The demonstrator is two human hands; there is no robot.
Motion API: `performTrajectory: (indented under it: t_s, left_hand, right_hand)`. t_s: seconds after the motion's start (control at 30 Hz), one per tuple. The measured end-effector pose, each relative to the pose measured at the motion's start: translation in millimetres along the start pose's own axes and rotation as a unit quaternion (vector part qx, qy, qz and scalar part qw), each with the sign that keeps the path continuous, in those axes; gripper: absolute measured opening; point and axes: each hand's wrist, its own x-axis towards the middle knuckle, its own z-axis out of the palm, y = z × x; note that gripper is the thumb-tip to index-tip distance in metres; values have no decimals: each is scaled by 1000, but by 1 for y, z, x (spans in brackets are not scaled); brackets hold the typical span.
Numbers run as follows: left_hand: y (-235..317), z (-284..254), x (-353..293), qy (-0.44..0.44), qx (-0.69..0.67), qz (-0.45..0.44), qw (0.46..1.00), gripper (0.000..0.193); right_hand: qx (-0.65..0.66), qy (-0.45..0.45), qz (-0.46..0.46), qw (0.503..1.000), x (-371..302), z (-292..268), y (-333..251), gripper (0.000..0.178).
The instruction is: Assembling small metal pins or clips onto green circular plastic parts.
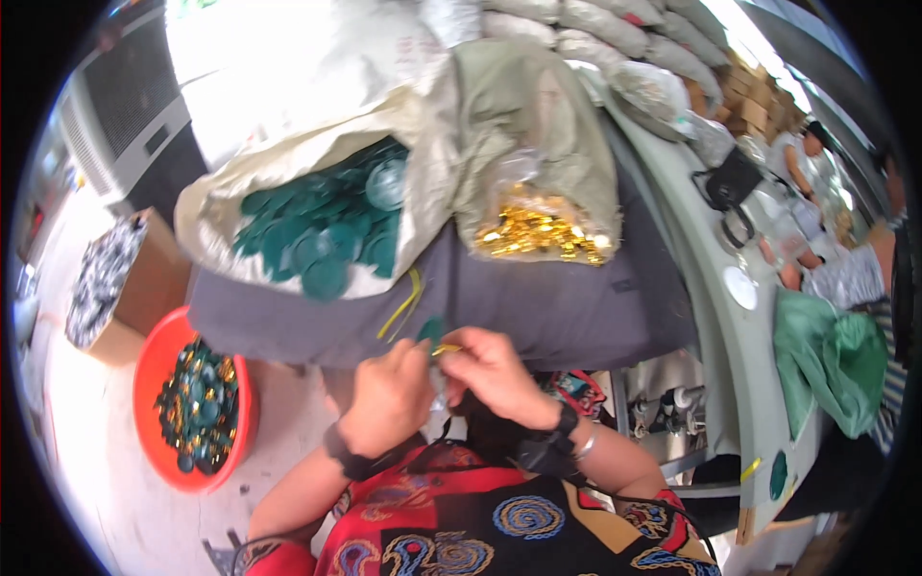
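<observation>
My left hand (389, 398) is closed, with a small dark green disc (430, 331) standing up at its fingertips. Close against it, my right hand (495, 374) pinches a small shiny gold piece (445, 349). The two hands meet in front of the grey cloth edge, and the fingers hide how disc and gold piece touch. Beyond them lies an open white sack of green plastic discs (322, 245). To its right, a second sack (528, 106) spills shiny gold pieces (547, 235). Yellow strips (401, 305) rest on the cloth just ahead of my hands.
On the floor at left stands a red basin (247, 403) of green and gold pieces, beside a cardboard box (158, 274). A pale table (715, 307) with a green bag (831, 360) runs along the right. Another person (802, 163) sits farther off, near stacked sacks (600, 24).
</observation>
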Motion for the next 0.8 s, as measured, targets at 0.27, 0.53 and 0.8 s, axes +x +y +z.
performTrajectory:
  t_s: [0.27, 0.53, 0.8]
  left_hand:
    - [-119, -88, -70, 284, -308, -479, 771, 15]
    - [-274, -220, -223, 460, -351, -562, 591, 27]
    - [-168, -93, -54, 136, 105, -322, 931, 30]
  right_hand:
    - [-398, 274, -203, 851, 34, -87, -1, 30]
    - [-635, 388, -17, 668, 53, -174, -7, 48]
    - [-633, 385, -83, 666, 64, -177, 20, 29]
